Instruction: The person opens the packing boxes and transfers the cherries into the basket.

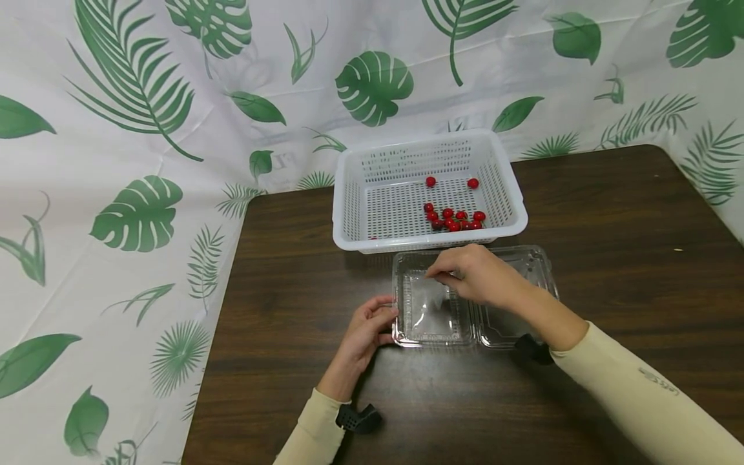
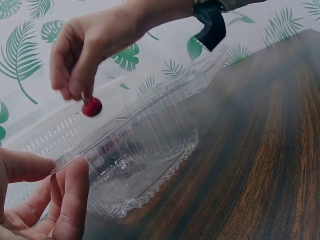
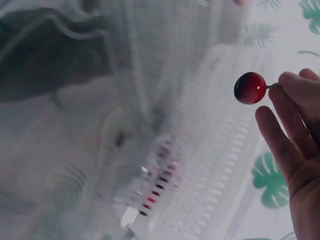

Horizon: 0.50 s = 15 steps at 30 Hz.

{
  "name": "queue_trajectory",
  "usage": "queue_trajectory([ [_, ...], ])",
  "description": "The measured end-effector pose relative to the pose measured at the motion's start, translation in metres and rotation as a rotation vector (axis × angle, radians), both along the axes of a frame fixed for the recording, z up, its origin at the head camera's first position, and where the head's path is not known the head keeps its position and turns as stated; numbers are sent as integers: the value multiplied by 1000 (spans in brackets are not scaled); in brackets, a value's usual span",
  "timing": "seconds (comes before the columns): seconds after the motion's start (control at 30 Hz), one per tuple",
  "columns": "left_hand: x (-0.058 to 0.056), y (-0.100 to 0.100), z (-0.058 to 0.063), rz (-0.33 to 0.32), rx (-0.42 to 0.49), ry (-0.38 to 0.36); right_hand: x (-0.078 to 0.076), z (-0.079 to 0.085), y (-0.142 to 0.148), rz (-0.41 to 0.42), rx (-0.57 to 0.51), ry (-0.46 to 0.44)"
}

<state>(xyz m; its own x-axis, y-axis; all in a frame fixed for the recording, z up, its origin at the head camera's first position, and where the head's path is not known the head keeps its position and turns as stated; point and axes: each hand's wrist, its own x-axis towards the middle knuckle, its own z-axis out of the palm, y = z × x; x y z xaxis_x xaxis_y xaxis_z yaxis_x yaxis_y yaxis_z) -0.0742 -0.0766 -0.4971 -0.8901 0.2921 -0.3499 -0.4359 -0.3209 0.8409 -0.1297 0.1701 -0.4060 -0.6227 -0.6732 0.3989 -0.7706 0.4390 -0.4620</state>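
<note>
By its thin stem, a red cherry hangs from the fingertips of my right hand. The right wrist view shows that cherry darker on one side, with thumb and finger pinching the stem. It is over the left half of a clear plastic clamshell box, which lies unfolded on the table. My left hand pinches the box's left rim between thumb and fingers. In the left wrist view the left hand holds that rim close up, and the box's ridged wall shows.
Behind the box stands a white perforated basket with several red cherries, most bunched near its front right. The brown wooden table meets a white leaf-print cloth at the back and left.
</note>
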Motion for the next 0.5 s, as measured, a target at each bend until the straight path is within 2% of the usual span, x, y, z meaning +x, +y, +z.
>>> queue_trajectory([
  [0.1,1,0,0,1,-7,3,-2,11,4,-11,-53,3],
  [0.23,2,-1,1,6,-8,7,-7,23,11,-70,-108,41],
  [0.4,2,-1,1,14,-8,5,-17,30,20,-181,-186,140],
  [0.5,3,-2,1,13,-10,14,-23,32,25,-266,-213,164],
])
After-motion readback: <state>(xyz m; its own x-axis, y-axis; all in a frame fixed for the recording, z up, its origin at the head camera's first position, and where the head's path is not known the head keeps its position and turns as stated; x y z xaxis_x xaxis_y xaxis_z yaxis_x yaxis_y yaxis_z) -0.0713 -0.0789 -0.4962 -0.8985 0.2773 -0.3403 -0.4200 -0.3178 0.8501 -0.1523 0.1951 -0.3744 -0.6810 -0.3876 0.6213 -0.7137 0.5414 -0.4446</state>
